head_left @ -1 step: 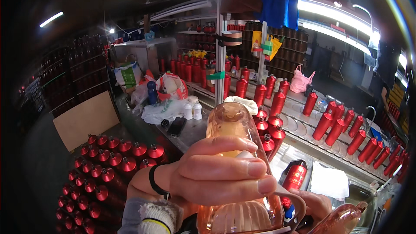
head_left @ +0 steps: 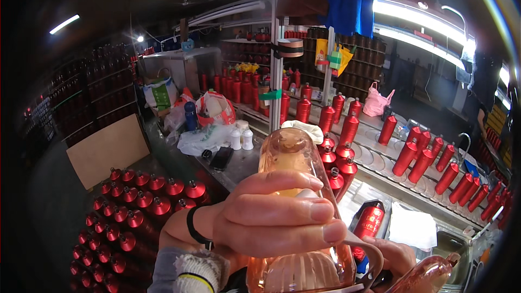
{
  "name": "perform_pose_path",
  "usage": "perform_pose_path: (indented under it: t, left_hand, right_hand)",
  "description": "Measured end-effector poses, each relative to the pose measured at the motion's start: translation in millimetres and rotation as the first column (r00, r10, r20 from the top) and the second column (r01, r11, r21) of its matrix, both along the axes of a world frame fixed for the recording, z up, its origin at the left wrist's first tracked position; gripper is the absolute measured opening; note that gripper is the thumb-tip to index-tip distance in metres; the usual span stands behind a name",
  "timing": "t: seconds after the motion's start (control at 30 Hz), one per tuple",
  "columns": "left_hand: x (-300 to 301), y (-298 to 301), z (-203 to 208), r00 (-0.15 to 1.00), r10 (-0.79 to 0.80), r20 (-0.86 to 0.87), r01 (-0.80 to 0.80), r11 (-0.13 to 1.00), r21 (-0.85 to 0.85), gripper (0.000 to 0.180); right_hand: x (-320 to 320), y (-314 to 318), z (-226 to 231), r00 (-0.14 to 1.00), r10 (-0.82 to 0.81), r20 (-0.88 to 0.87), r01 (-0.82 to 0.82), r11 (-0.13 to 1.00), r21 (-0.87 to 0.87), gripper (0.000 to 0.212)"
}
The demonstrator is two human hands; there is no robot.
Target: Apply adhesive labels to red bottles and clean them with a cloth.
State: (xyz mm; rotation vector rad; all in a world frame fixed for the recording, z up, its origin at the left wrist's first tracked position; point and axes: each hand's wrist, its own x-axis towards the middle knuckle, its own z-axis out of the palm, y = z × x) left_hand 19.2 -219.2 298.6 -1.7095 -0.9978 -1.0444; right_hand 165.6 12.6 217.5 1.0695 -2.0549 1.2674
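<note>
Close in front of me, a large translucent pink bottle (head_left: 296, 154) stands nearly upright in view, with a curved grey-pink strap or handle (head_left: 373, 255) at its lower right. My left hand (head_left: 279, 214) is wrapped round its side, fingers closed across the front. A black band circles that wrist, above a white knitted cuff. At the lower right my right hand (head_left: 393, 255) is curled behind the strap, partly hidden by it. Beside that hand is a second translucent pink piece (head_left: 426, 276) with a small knob at its end. What the right fingers grip is hidden.
Several red bottles (head_left: 135, 217) crowd the lower left. More red bottles (head_left: 404, 157) line the bench at right. A red bottle (head_left: 370, 220) lies near a white cloth (head_left: 411, 227) and a sink (head_left: 453, 249). A phone (head_left: 222, 158) and white containers (head_left: 247, 139) rest on the metal table.
</note>
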Motion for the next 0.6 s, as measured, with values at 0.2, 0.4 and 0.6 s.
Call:
perform_pose_path:
  t: [0.2,0.4,0.6]
  left_hand:
    - [-3,4,-3,1.000,0.014,-0.015,-0.014,1.000,-0.002,0.036]
    - [8,0,-5,0.999,-0.028,0.032,0.027,0.999,0.018,0.035]
    - [0,9,-7,0.998,-0.047,0.035,0.045,0.998,0.054,0.035]
  right_hand:
    - [-7,-1,-6,0.987,0.026,-0.159,-0.027,1.000,-0.005,0.112]
    - [13,-6,-8,0.950,0.038,-0.309,-0.041,0.999,-0.005,0.112]
    - [26,-5,12,1.000,-0.010,-0.026,0.014,0.990,0.143,0.114]
